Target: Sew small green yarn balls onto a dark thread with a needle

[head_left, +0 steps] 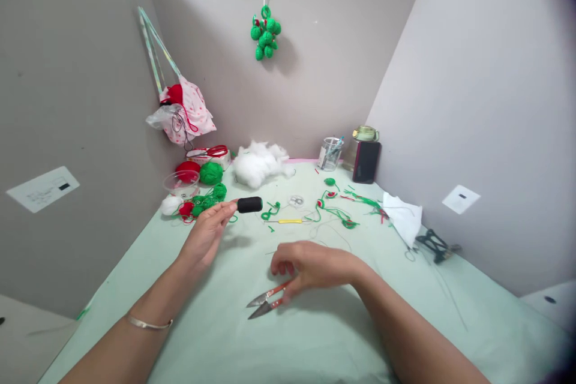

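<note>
My left hand (211, 228) pinches a black thread spool (249, 204) by one end, above the table at centre left. My right hand (310, 265) is lower, over the middle of the table, with its fingers curled. Its thumb and fingers are around the orange handles of a pair of thread snips (266, 301). The snips' blades are spread and point left, towards me. Part of the handles is hidden by the hand. A yellow-handled crochet hook (290, 221) lies beyond my hands, beside green crocheted pieces (270, 211).
White stuffing (258, 163) sits at the back. Green yarn (211, 173) and a plastic cup (181, 182) are at left. A glass of pens (330, 154) and a phone (366, 162) stand back right. White cloth (402, 216) and a black clip (435, 246) lie right.
</note>
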Demonstrator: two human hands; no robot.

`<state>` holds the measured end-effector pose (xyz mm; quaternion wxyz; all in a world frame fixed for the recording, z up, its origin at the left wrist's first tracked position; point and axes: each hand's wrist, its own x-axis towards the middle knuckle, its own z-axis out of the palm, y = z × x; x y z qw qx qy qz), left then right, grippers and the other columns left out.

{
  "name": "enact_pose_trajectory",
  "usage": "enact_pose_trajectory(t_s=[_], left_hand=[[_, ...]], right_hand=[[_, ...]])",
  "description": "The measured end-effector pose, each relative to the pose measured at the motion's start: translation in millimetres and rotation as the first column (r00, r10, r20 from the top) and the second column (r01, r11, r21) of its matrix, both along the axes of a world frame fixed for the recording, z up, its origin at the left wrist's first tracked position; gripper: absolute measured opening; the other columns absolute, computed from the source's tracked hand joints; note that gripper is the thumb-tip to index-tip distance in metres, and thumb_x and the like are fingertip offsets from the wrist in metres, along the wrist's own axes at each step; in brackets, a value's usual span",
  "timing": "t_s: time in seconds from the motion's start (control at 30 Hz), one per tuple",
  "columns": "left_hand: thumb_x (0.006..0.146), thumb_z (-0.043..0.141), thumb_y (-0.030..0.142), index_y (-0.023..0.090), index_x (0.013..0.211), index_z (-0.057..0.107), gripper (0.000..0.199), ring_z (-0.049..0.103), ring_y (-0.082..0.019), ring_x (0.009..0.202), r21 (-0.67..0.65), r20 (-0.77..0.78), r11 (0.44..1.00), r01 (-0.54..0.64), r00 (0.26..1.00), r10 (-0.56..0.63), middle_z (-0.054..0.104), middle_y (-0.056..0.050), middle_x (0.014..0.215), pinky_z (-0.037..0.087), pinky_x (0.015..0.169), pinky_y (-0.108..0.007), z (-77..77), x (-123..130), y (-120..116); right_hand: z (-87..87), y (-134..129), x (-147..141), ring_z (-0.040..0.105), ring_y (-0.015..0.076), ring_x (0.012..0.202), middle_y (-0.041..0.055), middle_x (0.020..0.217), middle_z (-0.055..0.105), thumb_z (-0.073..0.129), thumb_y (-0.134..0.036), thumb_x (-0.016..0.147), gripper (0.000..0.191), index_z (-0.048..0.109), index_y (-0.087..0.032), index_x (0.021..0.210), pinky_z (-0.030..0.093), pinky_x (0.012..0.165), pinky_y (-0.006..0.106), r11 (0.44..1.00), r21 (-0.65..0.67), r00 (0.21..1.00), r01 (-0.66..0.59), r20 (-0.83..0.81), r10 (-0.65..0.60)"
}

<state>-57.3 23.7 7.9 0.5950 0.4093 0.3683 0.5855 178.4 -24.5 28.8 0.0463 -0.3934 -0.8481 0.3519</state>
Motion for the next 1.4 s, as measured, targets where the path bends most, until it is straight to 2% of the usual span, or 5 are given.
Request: enact_pose_trajectory(t_s=[0.23, 0.67, 0.93, 1.17, 1.4], left_hand=[[0.07, 0.08, 0.02, 0.017, 0.076, 0.071, 0.012, 0.062, -0.014, 0.093, -0.112, 0.171, 0.993, -0.028, 0.984, 0.048, 0.067, -0.003, 0.09, 0.052, 0.092, -0.025, 1.8, -8.2, 7.9], [0.07, 0.079, 0.037, 0.02, 0.076, 0.071, 0.02, 0.055, -0.023, 0.118, 0.033, -0.088, 0.999, -0.022, 0.996, 0.024, 0.07, -0.005, 0.102, 0.036, 0.107, -0.032, 8.5, 3.2, -7.1], [0.071, 0.077, 0.04, 0.019, 0.075, 0.07, 0.022, 0.053, -0.027, 0.123, 0.035, -0.171, 0.998, 0.054, 0.984, -0.047, 0.068, -0.006, 0.119, 0.03, 0.11, -0.038, 10.0, 15.3, -17.6], [0.068, 0.079, 0.036, 0.02, 0.073, 0.071, 0.019, 0.057, -0.024, 0.114, 0.112, -0.219, 0.986, -0.121, 0.965, 0.143, 0.07, -0.005, 0.111, 0.036, 0.105, -0.035, -4.2, 4.8, -0.4], [0.072, 0.074, 0.036, 0.021, 0.072, 0.071, 0.015, 0.055, -0.028, 0.118, 0.258, -0.417, 0.95, -0.175, 0.867, 0.272, 0.07, -0.007, 0.109, 0.035, 0.107, -0.041, -13.3, -1.5, 9.9]], right_hand=[[-3.8, -14.7, -12.2, 0.054, 0.0136, 0.077, 0.0033, 0.089, 0.063, 0.061, -0.021, 0.086, 0.007, 0.067, -0.018, 0.089, 0.038, 0.069, 0.024, 0.968, 0.16, 0.981, -0.194, 0.065, 0.186], [10.4, 7.1, -2.3, 0.052, 0.0139, 0.07, 0.0009, 0.081, 0.063, 0.054, -0.045, 0.093, 0.028, 0.069, -0.021, 0.093, 0.035, 0.063, 0.026, 0.838, 0.236, 0.865, 0.492, -0.245, -0.438], [-0.5, 10.3, -11.6, 0.052, 0.0116, 0.067, 0.0016, 0.082, 0.065, 0.056, -0.036, 0.094, 0.024, 0.071, -0.019, 0.086, 0.034, 0.063, 0.025, 0.842, 0.298, 0.885, 0.451, -0.27, -0.379], [11.0, 0.0, 3.9, 0.06, 0.0143, 0.078, 0.0034, 0.091, 0.07, 0.062, -0.038, 0.09, 0.024, 0.074, -0.019, 0.097, 0.042, 0.071, 0.024, 0.998, 0.011, 0.99, -0.069, -0.121, 0.07], [-1.0, 11.7, 7.5, 0.058, 0.0141, 0.077, 0.0046, 0.094, 0.069, 0.052, -0.019, 0.093, 0.022, 0.073, -0.019, 0.086, 0.038, 0.07, 0.027, 0.884, 0.387, 0.964, 0.262, -0.055, -0.261]])
